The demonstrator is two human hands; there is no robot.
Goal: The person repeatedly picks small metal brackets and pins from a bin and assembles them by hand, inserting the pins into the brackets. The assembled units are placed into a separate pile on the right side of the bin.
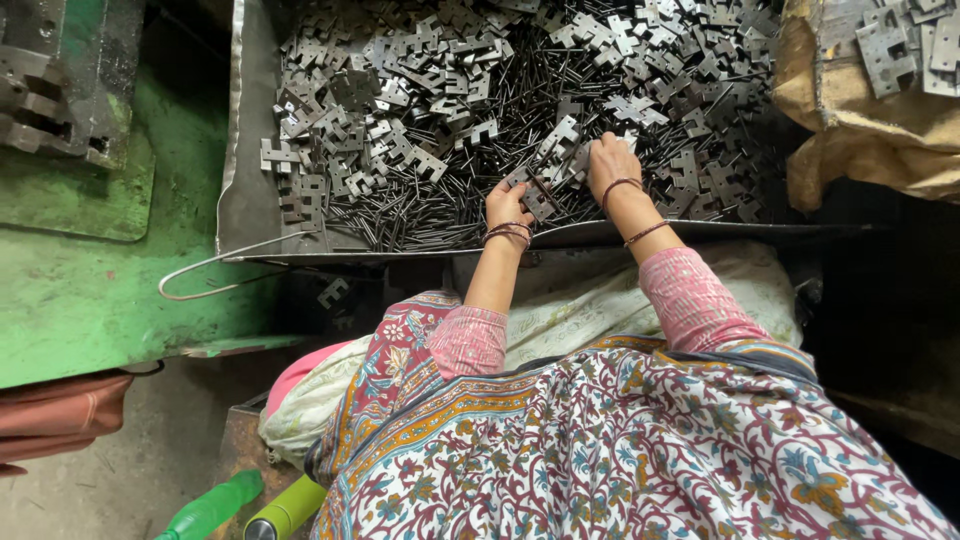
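L hand fingers curled, pinching a hinge leaf just past the tips. R hand lies flat on the pile, fingers bent down among leaves; can't tell if it grips one. Imo lift one leaf at a time, keep pins from snagging the knuckles. Metal tray, rim under the wrists. Green bench left, sack right; dim workshop.

Green bottle, burlap sack
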